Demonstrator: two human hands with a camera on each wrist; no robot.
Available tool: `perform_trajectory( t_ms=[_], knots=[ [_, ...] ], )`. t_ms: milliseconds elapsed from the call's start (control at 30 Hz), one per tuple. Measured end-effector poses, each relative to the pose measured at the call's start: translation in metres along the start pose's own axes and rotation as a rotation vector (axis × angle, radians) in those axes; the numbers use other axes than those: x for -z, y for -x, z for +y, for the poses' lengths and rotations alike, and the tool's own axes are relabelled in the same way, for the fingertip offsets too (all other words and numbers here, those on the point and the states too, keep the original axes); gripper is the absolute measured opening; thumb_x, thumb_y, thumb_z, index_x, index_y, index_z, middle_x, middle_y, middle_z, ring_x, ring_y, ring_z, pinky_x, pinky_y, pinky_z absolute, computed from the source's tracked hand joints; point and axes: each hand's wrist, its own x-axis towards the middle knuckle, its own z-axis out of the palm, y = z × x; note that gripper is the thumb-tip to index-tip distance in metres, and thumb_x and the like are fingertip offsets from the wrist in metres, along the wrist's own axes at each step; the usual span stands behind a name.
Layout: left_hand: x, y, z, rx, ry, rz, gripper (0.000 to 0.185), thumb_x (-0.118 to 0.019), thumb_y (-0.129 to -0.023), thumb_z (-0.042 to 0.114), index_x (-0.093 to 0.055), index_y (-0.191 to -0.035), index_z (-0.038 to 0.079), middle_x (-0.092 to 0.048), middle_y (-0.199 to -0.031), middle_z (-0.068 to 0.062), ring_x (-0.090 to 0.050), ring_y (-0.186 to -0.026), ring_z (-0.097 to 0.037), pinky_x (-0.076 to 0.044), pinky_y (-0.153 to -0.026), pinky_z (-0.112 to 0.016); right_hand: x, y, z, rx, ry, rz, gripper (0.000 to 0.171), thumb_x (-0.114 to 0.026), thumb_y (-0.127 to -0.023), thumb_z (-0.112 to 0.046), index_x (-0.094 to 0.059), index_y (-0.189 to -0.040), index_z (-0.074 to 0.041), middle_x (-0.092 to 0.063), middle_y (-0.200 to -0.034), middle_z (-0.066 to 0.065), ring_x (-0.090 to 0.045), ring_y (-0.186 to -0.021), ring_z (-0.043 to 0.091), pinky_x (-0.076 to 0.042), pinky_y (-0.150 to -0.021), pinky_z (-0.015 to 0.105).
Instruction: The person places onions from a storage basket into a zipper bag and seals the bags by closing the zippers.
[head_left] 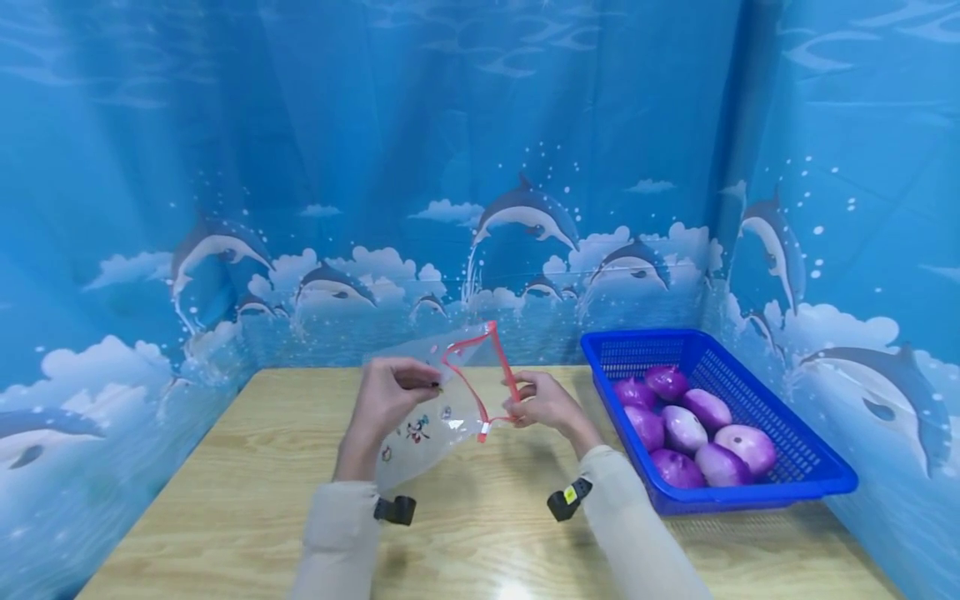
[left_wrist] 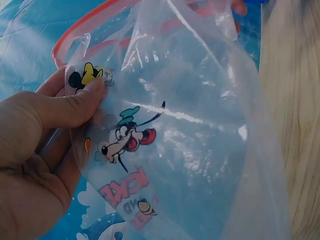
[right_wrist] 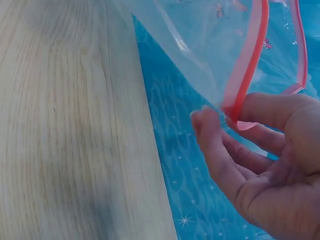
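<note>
A clear plastic zipper bag with cartoon prints and a red-trimmed mouth is held above the table, its mouth spread apart toward the right. My left hand pinches the side of the bag between thumb and fingers, beside a printed figure in the left wrist view. At the mouth, my right hand holds the red trim with its fingers at the corner. A small white-and-red zipper slider hangs at the lower end of the mouth. Nothing shows inside the bag.
To the right stands a blue plastic basket holding several purple onions. The wooden table extends below both hands. A blue curtain printed with dolphins lines the back and sides. Each wrist wears a small black camera.
</note>
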Motion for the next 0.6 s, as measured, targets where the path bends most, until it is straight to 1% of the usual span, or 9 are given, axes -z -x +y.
perform_trajectory(
  t_ms=[100, 200, 300, 433, 600],
  knots=[
    [-0.0043, 0.0000, 0.0006, 0.000, -0.008, -0.009, 0.029, -0.082, -0.078, -0.008, -0.081, -0.100, 0.011, -0.080, -0.102, -0.011, -0.078, -0.092, -0.023, -0.067, -0.084, -0.033, 0.0023, -0.0004, 0.0017, -0.003, -0.062, -0.010, 0.044, -0.064, -0.097, 0.000, -0.056, -0.141, 0.002, -0.065, -0.120, 0.034, -0.072, -0.082, 0.017, -0.068, -0.080, 0.039],
    [-0.0062, 0.0001, 0.0007, 0.006, -0.013, -0.016, 0.031, -0.082, -0.077, -0.009, -0.081, -0.100, 0.012, -0.080, -0.101, -0.010, -0.078, -0.091, -0.022, -0.067, -0.084, -0.032, 0.0033, -0.0019, 0.0039, 0.001, -0.120, -0.005, 0.041, -0.063, -0.097, 0.001, -0.056, -0.138, 0.004, -0.066, -0.119, 0.031, -0.072, -0.086, 0.019, -0.068, -0.083, 0.040],
    [-0.0063, 0.0004, 0.0000, 0.008, -0.007, -0.026, 0.032, -0.081, -0.076, -0.010, -0.081, -0.099, 0.011, -0.080, -0.101, -0.011, -0.078, -0.091, -0.022, -0.066, -0.084, -0.032, 0.0038, -0.0034, 0.0060, 0.015, -0.160, 0.003, 0.040, -0.064, -0.095, 0.005, -0.057, -0.135, 0.005, -0.067, -0.119, 0.030, -0.071, -0.091, 0.020, -0.067, -0.084, 0.040],
    [-0.0055, 0.0008, -0.0019, 0.027, 0.003, -0.045, 0.032, -0.082, -0.076, -0.010, -0.080, -0.099, 0.011, -0.080, -0.102, -0.011, -0.078, -0.092, -0.022, -0.066, -0.084, -0.032, 0.0044, -0.0039, 0.0087, 0.050, -0.167, -0.003, 0.043, -0.064, -0.093, 0.009, -0.058, -0.135, 0.005, -0.065, -0.123, 0.034, -0.073, -0.093, 0.022, -0.067, -0.085, 0.041],
    [-0.0062, 0.0010, -0.0050, 0.047, -0.006, -0.056, 0.034, -0.082, -0.075, -0.010, -0.080, -0.100, 0.013, -0.080, -0.103, -0.009, -0.078, -0.092, -0.021, -0.066, -0.085, -0.032, 0.0056, -0.0034, 0.0104, 0.073, -0.154, -0.005, 0.043, -0.062, -0.094, 0.009, -0.059, -0.136, 0.003, -0.069, -0.119, 0.029, -0.075, -0.091, 0.022, -0.067, -0.087, 0.045]
  ],
)
